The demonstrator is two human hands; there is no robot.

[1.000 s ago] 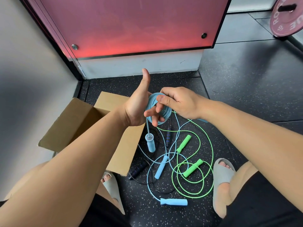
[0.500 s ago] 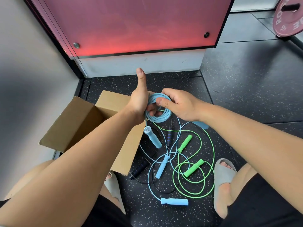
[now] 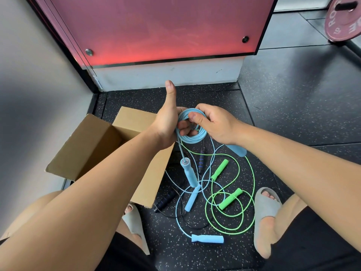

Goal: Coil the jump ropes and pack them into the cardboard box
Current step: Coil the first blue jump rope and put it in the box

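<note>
A light blue jump rope [image 3: 192,138] is wound in a coil held above the floor. My left hand [image 3: 169,122] grips the coil's left side, thumb pointing up. My right hand [image 3: 213,122] pinches the coil's top between thumb and fingers. One blue handle [image 3: 188,173] dangles below the coil; another blue handle [image 3: 237,150] pokes out under my right wrist. The open cardboard box [image 3: 93,145] sits on the floor to the left, partly hidden by my left forearm. Loose on the floor lie a green rope [image 3: 232,194], a second blue rope [image 3: 207,239] and a black rope [image 3: 165,200].
The floor is dark speckled rubber. A red panel on a white base [image 3: 166,75] stands behind the box, a grey wall runs along the left, and a weight plate [image 3: 343,20] leans at the far right. My sandalled feet [image 3: 265,218] flank the ropes.
The dangling blue handle has swung from hanging straight down to slanting lower right. My left thumb has straightened upright, and both hands have shifted slightly on the coil.
</note>
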